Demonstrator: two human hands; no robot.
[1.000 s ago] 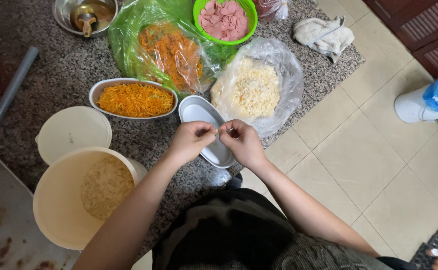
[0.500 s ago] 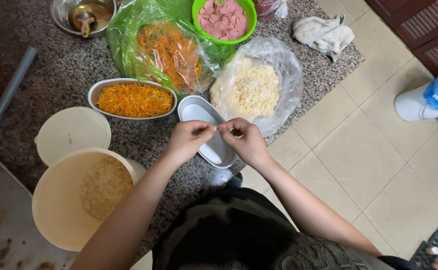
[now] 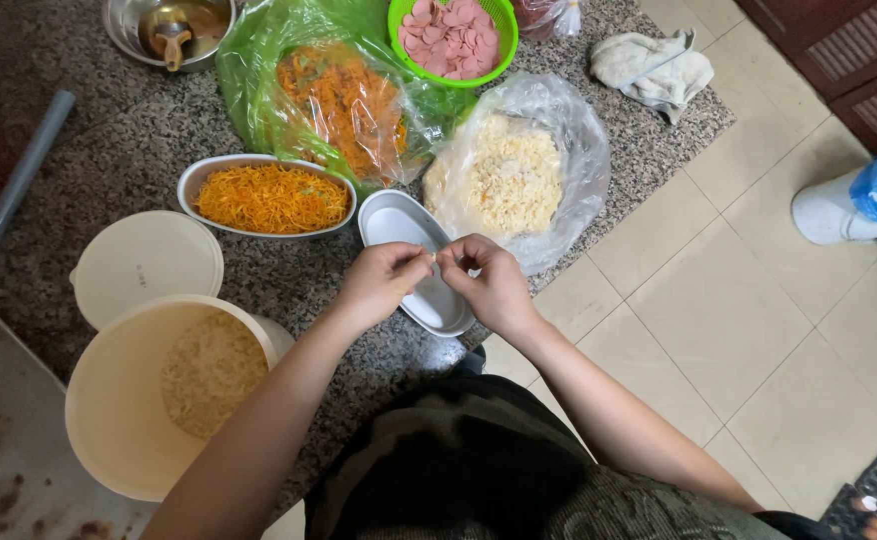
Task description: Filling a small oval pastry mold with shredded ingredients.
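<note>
My left hand (image 3: 384, 282) and my right hand (image 3: 491, 282) meet fingertip to fingertip just above an empty white oval dish (image 3: 399, 222) at the near edge of the granite counter (image 3: 119, 150). Both hands' fingers are pinched closed; whether anything small sits between them is too small to tell. To the left of the empty dish lies a second oval dish of shredded orange food (image 3: 269, 197). A clear bag of pale shredded food (image 3: 519, 180) lies right behind my right hand.
Further back are a green bag of orange shreds (image 3: 349, 95), a green colander of pink slices (image 3: 454, 30) and a metal bowl (image 3: 174, 25). At the left are a cream bucket (image 3: 99, 350) of pale crumbs, its lid (image 3: 144, 262) and a grey tube (image 3: 19, 180). Tiled floor lies at the right.
My hands have stayed over the empty dish with fingertips together, shifting only slightly. Nothing else has moved.
</note>
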